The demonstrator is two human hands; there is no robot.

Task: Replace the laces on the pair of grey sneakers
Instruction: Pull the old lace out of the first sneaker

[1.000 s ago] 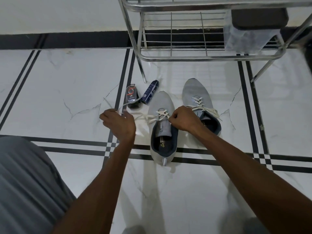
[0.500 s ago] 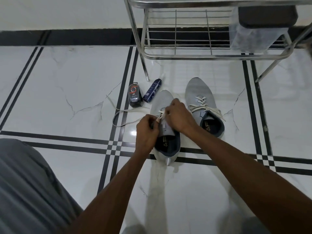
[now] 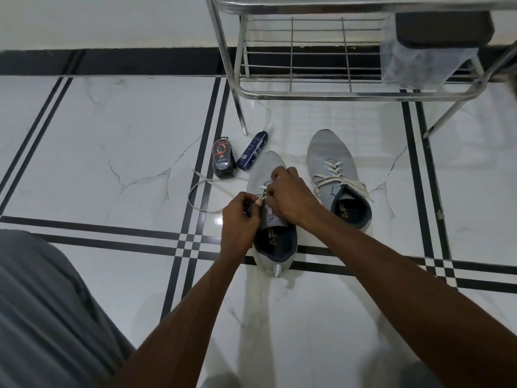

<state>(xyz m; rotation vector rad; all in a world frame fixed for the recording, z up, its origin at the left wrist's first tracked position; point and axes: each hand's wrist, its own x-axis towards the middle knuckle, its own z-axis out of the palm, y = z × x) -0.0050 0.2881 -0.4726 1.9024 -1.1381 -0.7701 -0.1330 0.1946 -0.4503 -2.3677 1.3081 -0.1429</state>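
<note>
At the centre of the frame, the left hand [image 3: 241, 219] pinches a white lace [image 3: 201, 189] at the eyelets of the nearer grey sneaker [image 3: 272, 247], while the right hand [image 3: 291, 196] curls over its tongue, gripping the lace. The second sneaker [image 3: 333, 163] sits just right, laced.

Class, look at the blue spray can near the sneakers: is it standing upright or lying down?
Lying down: the blue spray can rests on its side on the floor tiles.
</note>
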